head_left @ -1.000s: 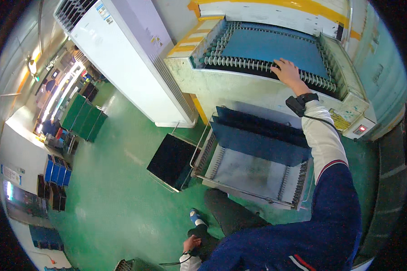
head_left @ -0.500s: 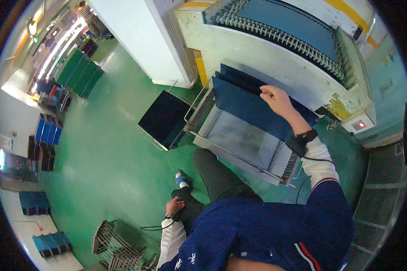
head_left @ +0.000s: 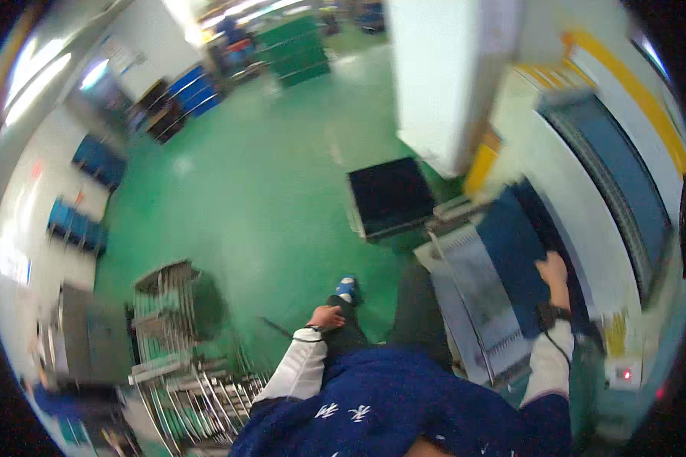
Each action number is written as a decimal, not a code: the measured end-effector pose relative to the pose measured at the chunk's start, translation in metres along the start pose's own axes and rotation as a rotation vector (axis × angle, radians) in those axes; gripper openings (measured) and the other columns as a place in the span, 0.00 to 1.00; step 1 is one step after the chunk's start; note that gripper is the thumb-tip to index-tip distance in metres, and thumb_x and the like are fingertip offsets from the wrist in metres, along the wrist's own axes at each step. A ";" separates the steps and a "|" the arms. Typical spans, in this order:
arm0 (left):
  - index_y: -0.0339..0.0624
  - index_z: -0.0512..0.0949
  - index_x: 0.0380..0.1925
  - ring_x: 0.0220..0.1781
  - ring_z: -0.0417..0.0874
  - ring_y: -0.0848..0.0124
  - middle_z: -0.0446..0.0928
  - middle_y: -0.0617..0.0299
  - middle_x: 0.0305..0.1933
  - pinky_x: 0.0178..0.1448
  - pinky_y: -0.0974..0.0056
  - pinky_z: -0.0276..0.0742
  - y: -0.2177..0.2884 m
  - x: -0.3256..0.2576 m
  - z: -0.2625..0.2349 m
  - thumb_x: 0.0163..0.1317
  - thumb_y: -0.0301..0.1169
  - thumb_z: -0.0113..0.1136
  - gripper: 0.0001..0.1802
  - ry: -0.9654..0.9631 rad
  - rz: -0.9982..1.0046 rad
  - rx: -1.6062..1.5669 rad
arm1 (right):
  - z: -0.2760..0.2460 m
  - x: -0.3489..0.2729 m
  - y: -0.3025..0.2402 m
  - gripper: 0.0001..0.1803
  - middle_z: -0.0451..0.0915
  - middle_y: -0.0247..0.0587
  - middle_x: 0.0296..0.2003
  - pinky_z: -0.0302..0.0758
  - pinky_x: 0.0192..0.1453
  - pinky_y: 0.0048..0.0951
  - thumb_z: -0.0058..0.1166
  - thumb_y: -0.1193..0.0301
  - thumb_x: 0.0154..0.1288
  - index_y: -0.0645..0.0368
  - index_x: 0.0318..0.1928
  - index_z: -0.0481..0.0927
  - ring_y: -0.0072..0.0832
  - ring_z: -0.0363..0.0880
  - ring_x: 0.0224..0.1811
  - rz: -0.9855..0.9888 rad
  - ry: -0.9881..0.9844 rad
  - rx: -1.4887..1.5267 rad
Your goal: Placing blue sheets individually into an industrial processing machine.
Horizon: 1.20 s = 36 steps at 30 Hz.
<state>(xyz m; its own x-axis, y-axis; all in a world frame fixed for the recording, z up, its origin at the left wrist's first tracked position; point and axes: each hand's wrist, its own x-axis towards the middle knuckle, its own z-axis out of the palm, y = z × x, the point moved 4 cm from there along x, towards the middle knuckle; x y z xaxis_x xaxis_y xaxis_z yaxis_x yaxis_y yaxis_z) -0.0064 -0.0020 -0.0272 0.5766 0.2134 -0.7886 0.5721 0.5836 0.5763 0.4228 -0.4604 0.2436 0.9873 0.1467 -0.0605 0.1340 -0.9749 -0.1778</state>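
Note:
My right hand [head_left: 554, 268] is at the upper edge of a large dark blue panel [head_left: 511, 251], its fingers curled over that edge; blur hides the fingertips. The panel leans in a slotted rack [head_left: 465, 289], and at least one more dark panel [head_left: 537, 209] stands behind it. Toward me, the rack's comb-like slots border a pale grey surface [head_left: 480, 301]. My left hand [head_left: 328, 317] rests on my left leg near the knee with its fingers laid over it, holding nothing.
Beyond the rack stands a pale machine [head_left: 522, 114] with a roller bed and a blue sheet [head_left: 602, 129]. A low stand with a black top [head_left: 392, 194] is ahead, near a white pillar [head_left: 434, 84]. Metal racks [head_left: 198, 381] crowd the lower left; blue crates [head_left: 76, 225] line the wall.
My view has swung left, so the rack and machine sit farther right. My right hand, raised over the panels before, is now at the blue panel's edge. My left hand stays on my leg.

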 end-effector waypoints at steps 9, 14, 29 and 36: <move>0.26 0.68 0.33 0.24 0.78 0.57 0.74 0.43 0.28 0.27 0.59 0.76 -0.013 0.005 -0.010 0.52 0.33 0.50 0.17 0.151 -0.046 -0.076 | 0.027 -0.002 0.005 0.18 0.73 0.55 0.34 0.68 0.42 0.39 0.54 0.68 0.40 0.67 0.34 0.72 0.48 0.71 0.39 -0.038 -0.009 0.045; 0.26 0.66 0.36 0.23 0.77 0.57 0.74 0.43 0.27 0.23 0.58 0.75 -0.004 0.008 -0.001 0.53 0.34 0.51 0.19 0.187 -0.022 0.019 | 0.025 -0.013 0.006 0.22 0.72 0.53 0.40 0.67 0.45 0.38 0.53 0.69 0.41 0.65 0.40 0.71 0.45 0.70 0.43 0.001 0.102 -0.049; 0.25 0.67 0.36 0.24 0.78 0.55 0.74 0.40 0.27 0.24 0.59 0.76 0.000 0.008 -0.003 0.53 0.33 0.51 0.18 0.115 0.028 -0.048 | 0.015 -0.019 -0.003 0.27 0.69 0.51 0.45 0.64 0.51 0.36 0.56 0.67 0.41 0.64 0.45 0.68 0.41 0.66 0.50 0.148 -0.006 -0.023; 0.26 0.69 0.35 0.24 0.78 0.57 0.75 0.43 0.28 0.25 0.60 0.76 -0.010 0.023 -0.013 0.54 0.35 0.49 0.19 0.091 0.035 0.052 | 0.026 -0.007 0.008 0.19 0.75 0.53 0.33 0.68 0.41 0.37 0.56 0.70 0.39 0.67 0.35 0.74 0.45 0.73 0.39 0.057 0.214 -0.027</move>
<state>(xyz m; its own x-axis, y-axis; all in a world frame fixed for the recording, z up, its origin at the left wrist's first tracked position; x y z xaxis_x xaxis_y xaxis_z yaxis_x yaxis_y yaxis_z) -0.0067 0.0075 -0.0539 0.5428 0.3043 -0.7828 0.5835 0.5337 0.6121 0.4146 -0.4651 0.2165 0.9885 0.0554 0.1407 0.0771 -0.9851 -0.1538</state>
